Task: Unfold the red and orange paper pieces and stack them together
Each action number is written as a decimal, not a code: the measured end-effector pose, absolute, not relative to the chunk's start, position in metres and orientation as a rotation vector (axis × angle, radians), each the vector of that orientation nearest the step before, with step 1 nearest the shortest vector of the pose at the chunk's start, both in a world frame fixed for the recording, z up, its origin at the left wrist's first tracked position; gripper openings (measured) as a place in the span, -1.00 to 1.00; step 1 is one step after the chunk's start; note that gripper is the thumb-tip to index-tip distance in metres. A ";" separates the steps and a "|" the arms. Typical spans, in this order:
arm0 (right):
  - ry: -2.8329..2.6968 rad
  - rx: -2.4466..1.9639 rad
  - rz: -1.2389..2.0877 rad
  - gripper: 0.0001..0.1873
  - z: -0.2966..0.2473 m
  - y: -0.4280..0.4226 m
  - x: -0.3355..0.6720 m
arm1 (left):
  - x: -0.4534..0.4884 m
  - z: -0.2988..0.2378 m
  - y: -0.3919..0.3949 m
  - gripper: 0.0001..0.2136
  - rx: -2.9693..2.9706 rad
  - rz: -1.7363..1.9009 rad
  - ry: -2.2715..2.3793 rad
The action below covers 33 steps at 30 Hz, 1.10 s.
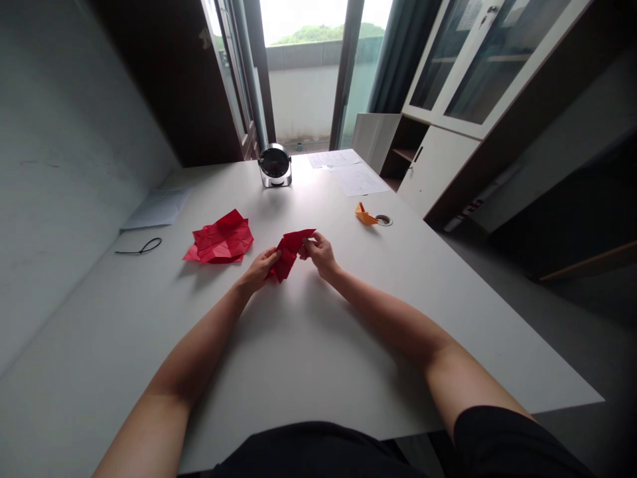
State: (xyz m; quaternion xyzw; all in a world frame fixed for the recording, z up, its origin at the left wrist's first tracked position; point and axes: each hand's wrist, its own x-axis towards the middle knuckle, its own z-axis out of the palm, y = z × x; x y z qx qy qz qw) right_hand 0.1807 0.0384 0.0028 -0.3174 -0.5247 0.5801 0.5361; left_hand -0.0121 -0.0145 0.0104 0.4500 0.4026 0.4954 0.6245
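A folded piece of red paper is held just above the white table, between both of my hands. My left hand pinches its lower left part. My right hand grips its upper right edge with the fingertips. A second, creased red sheet lies flat on the table to the left of my hands, apart from them.
A small orange folded paper figure sits to the right beside a round cable hole. A small round fan stands at the back. White sheets lie behind right, a pale booklet and a black cord at left.
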 end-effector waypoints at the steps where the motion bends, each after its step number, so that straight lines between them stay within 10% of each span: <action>1: -1.239 -0.747 1.414 -0.57 0.003 0.038 0.180 | -0.012 0.009 -0.013 -0.54 1.031 1.165 0.933; 21: -1.596 -0.832 0.955 -0.72 0.004 0.030 0.177 | -0.003 0.007 -0.015 -0.53 1.295 1.146 1.078; 33: -1.170 -0.925 1.252 -0.60 -0.010 0.052 0.182 | -0.015 0.010 -0.005 -0.51 0.976 1.283 0.919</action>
